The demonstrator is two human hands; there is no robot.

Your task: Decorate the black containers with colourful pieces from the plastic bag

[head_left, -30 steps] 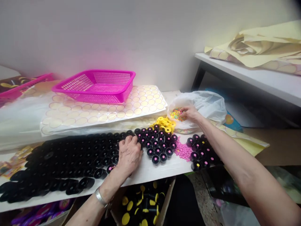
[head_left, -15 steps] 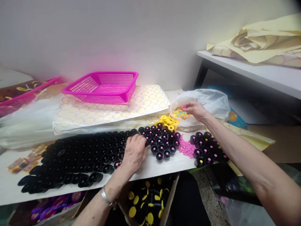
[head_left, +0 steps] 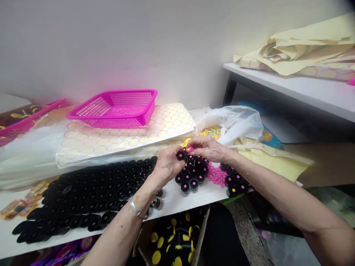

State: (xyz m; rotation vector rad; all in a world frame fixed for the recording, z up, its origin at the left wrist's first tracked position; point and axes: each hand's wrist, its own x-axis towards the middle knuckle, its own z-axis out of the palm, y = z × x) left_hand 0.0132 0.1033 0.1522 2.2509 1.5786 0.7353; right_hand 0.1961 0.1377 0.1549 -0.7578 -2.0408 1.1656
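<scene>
My left hand is lifted above the board and pinches a small black cap with a pink dot. My right hand meets it from the right, fingertips pinched on a small pink piece right beside that cap. Below both hands sits a cluster of black caps with pink centres. A wide field of plain black caps covers the white board to the left. Loose pink pieces lie in a heap just right of the cluster.
A clear plastic bag holding coloured beads lies behind the hands. A pink basket rests on sheets of round stickers. More caps sit at the right. A box of yellow and black parts stands under the board. A shelf carries yellow paper.
My right hand has left the bead bag and come leftward to the middle. My left hand has risen off the black caps with one cap and met the right hand.
</scene>
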